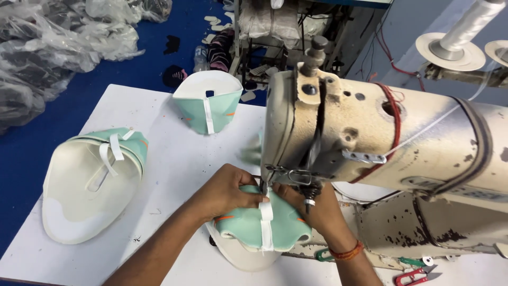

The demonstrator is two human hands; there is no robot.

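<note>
A mint-green shoe upper (264,228) with a white lining and a white strap down its middle sits under the needle of a cream sewing machine (370,137). My left hand (225,193) presses on the upper's left side, fingertips by the strap near the presser foot. On the right, my right hand (317,209) grips the upper's other side, partly hidden below the machine head. An orange thread band circles that wrist.
Two more mint-and-white shoe uppers lie on the white table (174,159): one at the left (95,180), one at the back (209,106). Red-handled thread snips (415,275) lie at the bottom right. Plastic bags (47,47) pile on the blue floor.
</note>
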